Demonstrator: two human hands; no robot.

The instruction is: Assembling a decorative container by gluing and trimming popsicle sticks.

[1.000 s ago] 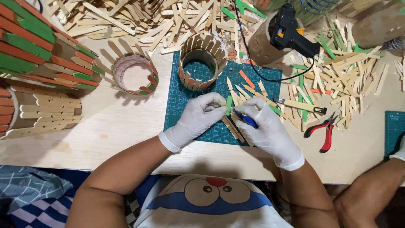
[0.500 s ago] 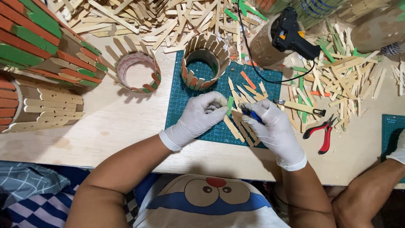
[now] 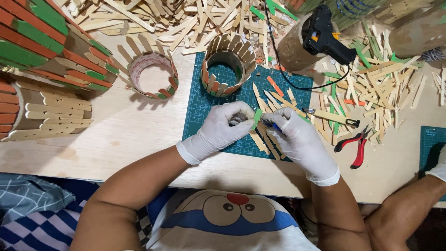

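Both my hands wear white gloves over a green cutting mat (image 3: 203, 107). My left hand (image 3: 222, 126) pinches a short green stick (image 3: 257, 116) upright between its fingertips. My right hand (image 3: 299, 139) grips a blue-handled tool (image 3: 272, 124) whose tip meets the stick. Cut wooden stick pieces (image 3: 267, 142) lie on the mat under and beside my hands. A ring of sticks around a cardboard tube (image 3: 227, 67) stands at the mat's far edge.
A second stick-covered ring (image 3: 152, 74) sits left of the mat. Large red-and-green stick structures (image 3: 42, 51) fill the left. A black glue gun (image 3: 325, 35), red pliers (image 3: 357, 146), a craft knife (image 3: 332, 117) and loose sticks (image 3: 381, 83) lie right. Another person's gloved hand (image 3: 439, 169) is at the right edge.
My hands have stayed over the mat with only small finger shifts on the green stick; the view has drifted slightly.
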